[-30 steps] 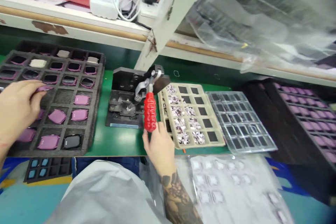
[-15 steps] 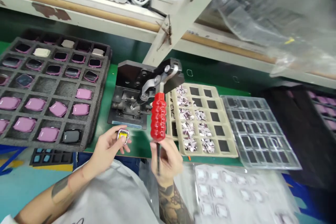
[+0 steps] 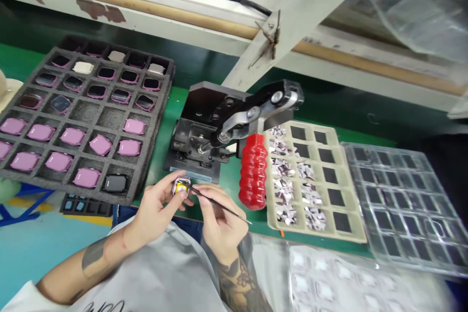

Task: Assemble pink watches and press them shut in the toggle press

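My left hand (image 3: 159, 204) is closed around a small watch case (image 3: 182, 186) with a pale rim and a yellow part inside. Dark tweezers (image 3: 219, 203) are pinched in my right hand (image 3: 223, 224), and their tips reach the yellow part. Just beyond my hands stands a black toggle press (image 3: 204, 141) with a red ribbed handle (image 3: 253, 173), which neither hand touches. To the left lies a grey foam tray (image 3: 137, 175) of purple watch cases, with one black watch (image 3: 115, 183) in the near corner.
A beige compartment tray (image 3: 353, 204) holds small shiny pieces and dark squares. Right of it lies a clear plastic tray (image 3: 405, 204). Bagged white parts (image 3: 321, 265) sit at the lower right. A white shelf post (image 3: 288, 24) rises behind the press.
My right hand has moved left from below the red handle to the watch case, bringing the tweezers' tips into it. My left hand keeps holding the case. The head view has shifted.
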Demonstrator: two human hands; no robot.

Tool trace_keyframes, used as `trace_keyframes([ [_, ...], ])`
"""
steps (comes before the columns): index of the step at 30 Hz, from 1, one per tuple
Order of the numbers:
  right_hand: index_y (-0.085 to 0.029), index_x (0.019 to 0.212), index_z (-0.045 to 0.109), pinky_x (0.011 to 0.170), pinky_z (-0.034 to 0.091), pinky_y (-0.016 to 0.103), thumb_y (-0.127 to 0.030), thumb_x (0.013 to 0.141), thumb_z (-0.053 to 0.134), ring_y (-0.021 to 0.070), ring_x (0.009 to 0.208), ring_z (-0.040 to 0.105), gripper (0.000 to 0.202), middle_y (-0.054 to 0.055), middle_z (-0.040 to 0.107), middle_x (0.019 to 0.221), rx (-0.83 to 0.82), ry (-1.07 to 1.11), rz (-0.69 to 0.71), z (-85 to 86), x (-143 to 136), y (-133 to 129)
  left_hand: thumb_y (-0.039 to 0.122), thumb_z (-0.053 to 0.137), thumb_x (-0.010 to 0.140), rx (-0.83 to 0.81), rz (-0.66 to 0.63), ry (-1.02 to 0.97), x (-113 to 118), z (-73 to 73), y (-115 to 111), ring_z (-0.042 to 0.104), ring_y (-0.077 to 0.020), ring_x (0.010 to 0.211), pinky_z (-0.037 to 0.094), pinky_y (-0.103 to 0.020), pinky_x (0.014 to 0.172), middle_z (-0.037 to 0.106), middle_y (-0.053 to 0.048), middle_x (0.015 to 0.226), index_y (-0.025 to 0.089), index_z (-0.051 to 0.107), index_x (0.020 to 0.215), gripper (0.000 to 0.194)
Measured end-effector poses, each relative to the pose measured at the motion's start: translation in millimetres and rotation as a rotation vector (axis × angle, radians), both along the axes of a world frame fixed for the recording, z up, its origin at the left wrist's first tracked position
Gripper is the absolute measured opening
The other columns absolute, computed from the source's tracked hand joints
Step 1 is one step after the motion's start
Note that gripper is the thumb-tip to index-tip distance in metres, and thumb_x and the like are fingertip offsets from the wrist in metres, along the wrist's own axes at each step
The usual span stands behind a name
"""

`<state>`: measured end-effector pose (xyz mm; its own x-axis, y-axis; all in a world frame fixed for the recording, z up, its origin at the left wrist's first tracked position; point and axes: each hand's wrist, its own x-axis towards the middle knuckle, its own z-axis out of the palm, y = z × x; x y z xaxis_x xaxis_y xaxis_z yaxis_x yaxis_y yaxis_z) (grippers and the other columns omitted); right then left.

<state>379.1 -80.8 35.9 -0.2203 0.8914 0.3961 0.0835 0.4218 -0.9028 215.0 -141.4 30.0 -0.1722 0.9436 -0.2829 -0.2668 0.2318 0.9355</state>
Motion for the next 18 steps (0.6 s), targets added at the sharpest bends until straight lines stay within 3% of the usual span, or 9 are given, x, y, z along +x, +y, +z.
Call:
trace_keyframes([
  [3, -0.026, 0.114, 0.083, 0.093, 0.069, 0.042, -0.014, 0.102, 0.076, 0.0253, 0.1, 0.084, 0.018, 0.008, 0.086, 0.108, -0.071, 0.001, -0.023, -5.1, -1, 1, 0.04, 0.075, 0.108, 0.019, -0.015, 0.006, -2, 0.4, -1, 0.084, -0.0204, 0.09, 0.07, -0.029, 0.078, 0.085, -0.01, 0.114, 0.02, 0.064, 0.157, 0.054],
  [5, -0.024, 0.11, 0.083, 0.086, 0.071, 0.04, -0.025, 0.103, 0.078, 0.0249, 0.095, 0.084, 0.009, 0.009, 0.085, 0.106, -0.213, 0.045, -0.037, -8.8, -2, 3, 0.039, 0.074, 0.108, 0.039, -0.027, 0.011, -4, -0.3, 0, 0.084, -0.0205, 0.09, 0.07, -0.029, 0.078, 0.086, -0.01, 0.112, 0.019, 0.064, 0.157, 0.054],
  [9, -0.021, 0.107, 0.079, 0.071, 0.07, 0.035, -0.041, 0.106, 0.076, 0.0212, 0.077, 0.08, 0.021, 0.009, 0.083, 0.095, -0.48, 0.17, 0.103, -12.8, 1, 4, 0.04, 0.075, 0.107, 0.069, -0.014, 0.049, -6, -1.0, 2, 0.084, -0.0217, 0.09, 0.071, -0.03, 0.079, 0.086, -0.01, 0.108, 0.018, 0.067, 0.156, 0.055],
  [12, -0.022, 0.106, 0.077, 0.07, 0.07, 0.037, -0.041, 0.109, 0.071, 0.0231, 0.081, 0.08, 0.02, 0.009, 0.081, 0.094, -0.411, 0.193, 0.148, -12.4, 7, 1, 0.042, 0.077, 0.105, 0.046, 0.036, 0.038, -5, 1.0, 4, 0.085, -0.0235, 0.093, 0.072, -0.032, 0.08, 0.086, -0.011, 0.111, 0.017, 0.066, 0.155, 0.057],
  [15, -0.024, 0.111, 0.077, 0.076, 0.071, 0.041, -0.036, 0.106, 0.074, 0.0267, 0.095, 0.08, 0.013, 0.009, 0.079, 0.099, -0.189, 0.195, -0.108, -14.2, 9, -3, 0.042, 0.077, 0.105, 0.041, 0.072, -0.002, -1, 4.6, 7, 0.085, -0.0231, 0.091, 0.071, -0.031, 0.077, 0.087, -0.012, 0.11, 0.016, 0.065, 0.155, 0.058],
  [18, -0.023, 0.113, 0.077, 0.078, 0.07, 0.039, -0.032, 0.104, 0.077, 0.0254, 0.096, 0.08, 0.013, 0.01, 0.08, 0.107, -0.193, 0.142, -0.192, -17.8, 10, -2, 0.043, 0.081, 0.102, 0.049, 0.068, -0.051, 2, 6.6, 11, 0.085, -0.0232, 0.088, 0.071, -0.032, 0.077, 0.087, -0.012, 0.108, 0.016, 0.065, 0.154, 0.06],
])
